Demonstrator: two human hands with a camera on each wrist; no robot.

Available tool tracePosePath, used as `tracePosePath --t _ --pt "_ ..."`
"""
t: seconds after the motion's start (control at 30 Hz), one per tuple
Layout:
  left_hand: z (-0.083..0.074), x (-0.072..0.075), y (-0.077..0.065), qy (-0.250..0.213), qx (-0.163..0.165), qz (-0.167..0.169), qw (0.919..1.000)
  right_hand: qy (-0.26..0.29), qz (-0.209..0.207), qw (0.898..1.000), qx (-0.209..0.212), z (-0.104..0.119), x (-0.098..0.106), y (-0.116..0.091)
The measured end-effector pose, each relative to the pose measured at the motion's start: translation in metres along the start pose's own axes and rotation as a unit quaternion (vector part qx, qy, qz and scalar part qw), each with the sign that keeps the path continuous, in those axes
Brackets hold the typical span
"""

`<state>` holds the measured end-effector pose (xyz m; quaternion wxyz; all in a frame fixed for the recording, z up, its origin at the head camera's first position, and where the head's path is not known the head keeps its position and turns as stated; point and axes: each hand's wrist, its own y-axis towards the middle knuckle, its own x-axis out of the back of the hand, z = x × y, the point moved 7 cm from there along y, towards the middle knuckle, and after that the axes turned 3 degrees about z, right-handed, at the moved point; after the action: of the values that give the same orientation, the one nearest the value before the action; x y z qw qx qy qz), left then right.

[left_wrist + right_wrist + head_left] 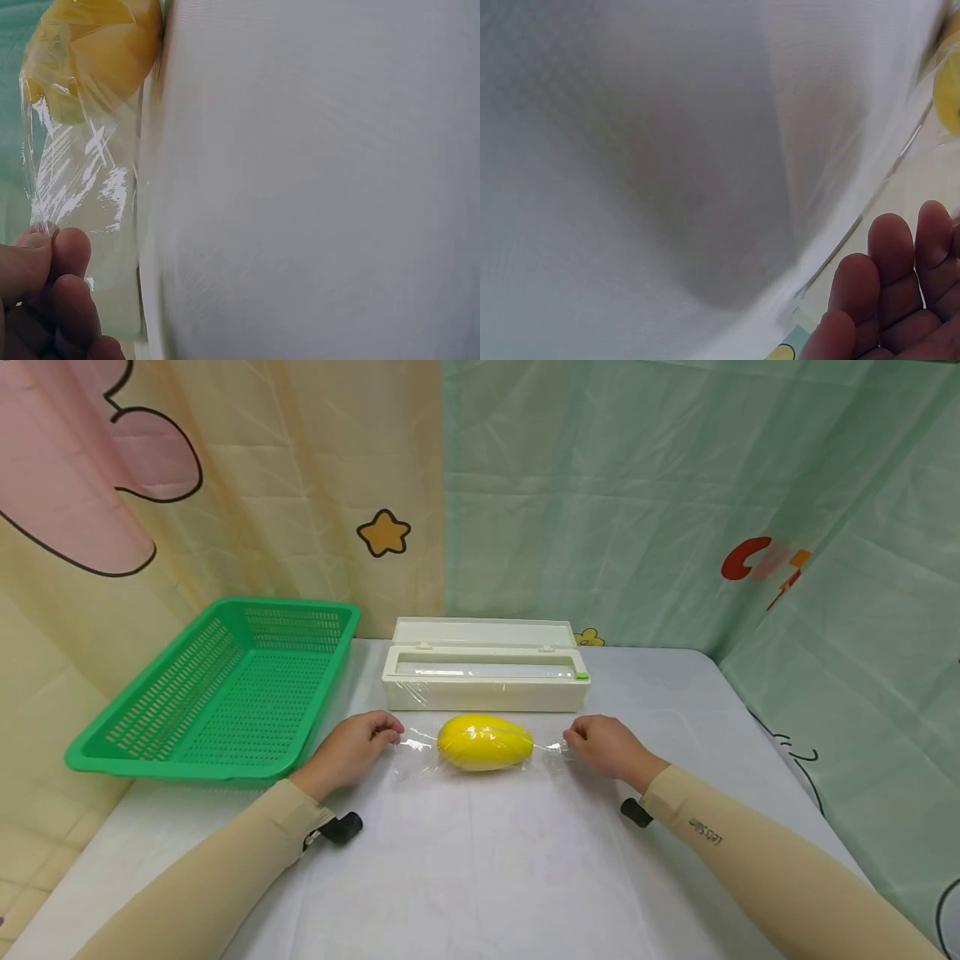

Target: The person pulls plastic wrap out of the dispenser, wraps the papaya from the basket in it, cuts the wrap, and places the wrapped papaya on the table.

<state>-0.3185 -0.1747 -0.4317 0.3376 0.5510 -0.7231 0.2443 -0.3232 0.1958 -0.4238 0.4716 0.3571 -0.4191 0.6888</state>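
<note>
A smooth yellow oval fruit (485, 742) lies on its side at the middle of the table, wrapped in clear plastic wrap (417, 744). The wrap sticks out past both ends of the fruit. On the left, my left hand (351, 750) pinches one end of it between thumb and forefinger; the left wrist view shows the gathered film (90, 169) running up to the fruit (112, 49). My right hand (606, 747) pinches the opposite end. In the right wrist view its fingers (892, 262) are bent, and the fingertip grip is mostly cut off by the frame.
Behind the fruit stands a white wrap dispenser box (487, 696) with its lid raised and a small green piece (581, 676) at its right end. A green plastic basket (202, 770) sits at the back left. Printed curtains (585, 485) hang behind the white-covered table (465, 877).
</note>
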Motion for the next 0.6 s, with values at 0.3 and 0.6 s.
tracePosePath --t 0.3,0.6 --pt "-0.019 0.011 -0.006 0.033 -0.002 -0.034 0.9989 0.006 -0.005 1.000 0.006 0.002 -0.001 -0.001" --pt "-0.097 -0.031 -0.025 0.135 -0.164 0.059 0.9754 0.014 -0.005 1.000 0.003 0.003 0.002 0.001"
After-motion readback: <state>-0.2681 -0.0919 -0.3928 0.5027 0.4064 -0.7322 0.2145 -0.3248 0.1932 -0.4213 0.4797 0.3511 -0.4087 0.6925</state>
